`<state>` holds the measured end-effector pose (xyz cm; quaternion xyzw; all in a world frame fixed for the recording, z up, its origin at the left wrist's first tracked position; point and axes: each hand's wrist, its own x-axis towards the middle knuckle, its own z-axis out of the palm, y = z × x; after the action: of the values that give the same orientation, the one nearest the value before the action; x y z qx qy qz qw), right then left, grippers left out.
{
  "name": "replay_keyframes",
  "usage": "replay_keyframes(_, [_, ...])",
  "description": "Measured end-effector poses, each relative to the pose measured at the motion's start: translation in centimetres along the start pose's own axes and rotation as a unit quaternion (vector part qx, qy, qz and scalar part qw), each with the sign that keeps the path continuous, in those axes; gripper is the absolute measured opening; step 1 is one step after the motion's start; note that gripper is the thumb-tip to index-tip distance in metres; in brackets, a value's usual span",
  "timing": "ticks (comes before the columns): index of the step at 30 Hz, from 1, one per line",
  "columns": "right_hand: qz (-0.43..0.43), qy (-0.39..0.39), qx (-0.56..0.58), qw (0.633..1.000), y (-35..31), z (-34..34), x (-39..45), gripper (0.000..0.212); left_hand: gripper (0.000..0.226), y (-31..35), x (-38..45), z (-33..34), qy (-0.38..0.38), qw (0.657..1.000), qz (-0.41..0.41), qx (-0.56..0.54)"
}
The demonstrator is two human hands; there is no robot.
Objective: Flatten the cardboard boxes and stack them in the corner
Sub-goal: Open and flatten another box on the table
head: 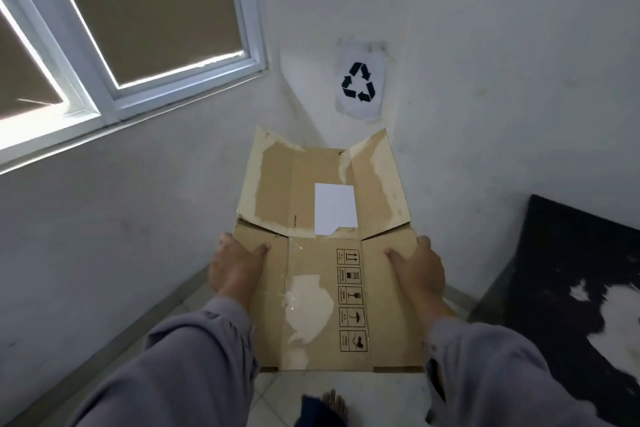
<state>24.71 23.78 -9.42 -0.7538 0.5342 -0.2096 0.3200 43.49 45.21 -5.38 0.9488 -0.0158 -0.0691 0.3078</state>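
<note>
I hold the flattened box (pixel 325 274) between my hands, left hand (pixel 235 267) and right hand (pixel 417 270) each gripping a side edge. Between them runs a column of handling symbols (pixel 350 302); beyond, a blank white label (pixel 335 208) and a recycling sign (pixel 359 81).

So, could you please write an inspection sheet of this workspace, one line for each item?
Surface: pale tiled floor, meeting white walls at a corner.
Job's things: one flattened cardboard box, flaps open, white label on it, held toward the corner.
Clutter: dark mat with white patches at right.
Grippers: left hand and right hand grip the box's side edges.
Cables: nothing seen.
Surroundings: window at left; recycling sign on the wall above the corner.
</note>
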Motion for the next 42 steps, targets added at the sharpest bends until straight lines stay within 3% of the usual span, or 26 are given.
replay_keyframes(8, [-0.003,-0.031,0.016,0.999,-9.4,9.5,10.3,0.055,0.061,4.9,15.6,-0.3,0.014,1.0,0.002,0.012])
replay_keyframes(15, [-0.009,-0.014,-0.02,1.0,-16.4,14.8,16.7,0.058,0.062,6.2,26.5,0.8,0.003,1.0,-0.01,0.012])
replay_keyframes(25, [0.112,0.078,-0.035,0.99,-21.1,24.5,17.3,0.06,0.053,7.3,42.2,3.2,-0.099,0.986,0.126,0.05])
replay_keyframes(33, [0.177,0.133,-0.046,0.974,-21.4,29.4,15.1,0.046,0.049,7.5,47.4,5.8,-0.14,0.964,0.203,0.097])
replay_keyframes(42, [0.212,0.142,-0.099,0.962,-15.5,34.6,15.9,0.047,0.045,3.2,48.4,15.0,-0.163,0.959,0.211,0.093])
